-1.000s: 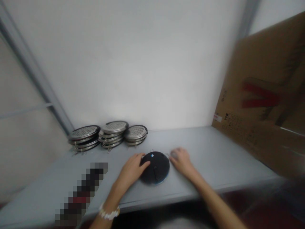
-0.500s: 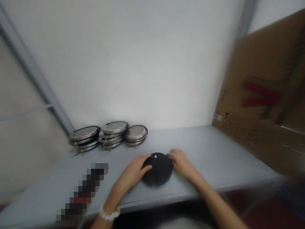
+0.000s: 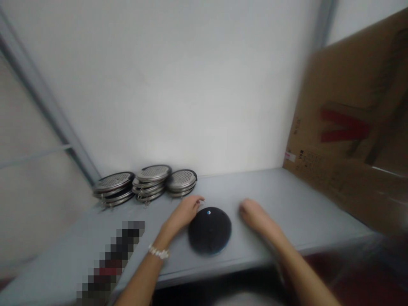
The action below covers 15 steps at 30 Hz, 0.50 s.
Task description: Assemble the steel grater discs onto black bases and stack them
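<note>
A round black case [image 3: 210, 233] with a small blue-and-white mark lies flat near the table's front edge. At its far left rim is my left hand [image 3: 185, 212], wearing a pale beaded bracelet [image 3: 158, 252]. Its thumb and fingers are closed at a small light ring [image 3: 201, 204] by the rim and seem to pinch it. To the right of the case, apart from it, my right hand [image 3: 255, 214] is held with curled fingers. Motion blurs it, and whatever it may hold is hidden.
Three stacks of round silver pieces with perforated tops [image 3: 114, 182] [image 3: 154, 172] [image 3: 181, 179] stand along the back left of the grey table [image 3: 242, 182]. A large cardboard box [image 3: 344, 170] rises at the right. A pixelated dark object [image 3: 117, 255] lies front left.
My right hand has come off the case's right edge and moved to the right. My left hand has slid from the case's top to the ring at its far rim.
</note>
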{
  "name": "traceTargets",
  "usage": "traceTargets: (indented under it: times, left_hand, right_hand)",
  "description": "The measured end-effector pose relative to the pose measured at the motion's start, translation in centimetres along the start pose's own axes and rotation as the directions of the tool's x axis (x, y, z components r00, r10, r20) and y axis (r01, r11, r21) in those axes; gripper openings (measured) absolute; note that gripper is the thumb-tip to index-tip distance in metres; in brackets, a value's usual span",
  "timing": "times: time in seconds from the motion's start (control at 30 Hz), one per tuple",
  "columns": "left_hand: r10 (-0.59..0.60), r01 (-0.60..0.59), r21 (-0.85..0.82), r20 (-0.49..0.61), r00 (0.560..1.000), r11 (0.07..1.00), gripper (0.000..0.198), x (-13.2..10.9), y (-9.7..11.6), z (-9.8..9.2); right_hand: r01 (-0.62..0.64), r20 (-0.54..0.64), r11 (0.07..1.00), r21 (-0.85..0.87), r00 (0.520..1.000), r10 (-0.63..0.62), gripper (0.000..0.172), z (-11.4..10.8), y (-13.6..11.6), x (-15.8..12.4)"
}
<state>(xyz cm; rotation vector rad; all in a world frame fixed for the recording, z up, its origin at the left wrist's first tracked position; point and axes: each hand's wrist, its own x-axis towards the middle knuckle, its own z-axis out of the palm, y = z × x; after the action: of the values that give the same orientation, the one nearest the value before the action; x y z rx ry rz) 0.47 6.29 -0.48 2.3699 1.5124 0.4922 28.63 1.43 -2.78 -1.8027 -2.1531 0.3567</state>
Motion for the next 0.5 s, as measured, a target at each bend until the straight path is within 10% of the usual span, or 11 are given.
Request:
traceTargets:
  times: [0.2, 0.5]
  left_hand:
    - [-0.082, 0.079, 0.034, 0.098, 0.992, 0.996, 0.020, 4.8, -1.4, 1.0]
    - [-0.158, 0.167, -0.012, 0.253, 0.954, 0.986, 0.035, 5.8, -3.6, 2.3]
  right_hand:
    - [0.004, 0.057, 0.998, 0.067, 0.998, -0.008, 0.018, 0.0, 1.0, 0.7]
    - [-0.006, 0.175, 0.991, 0.136, 0.984, -0.018, 0.013, 0.2, 0.8, 1.1]
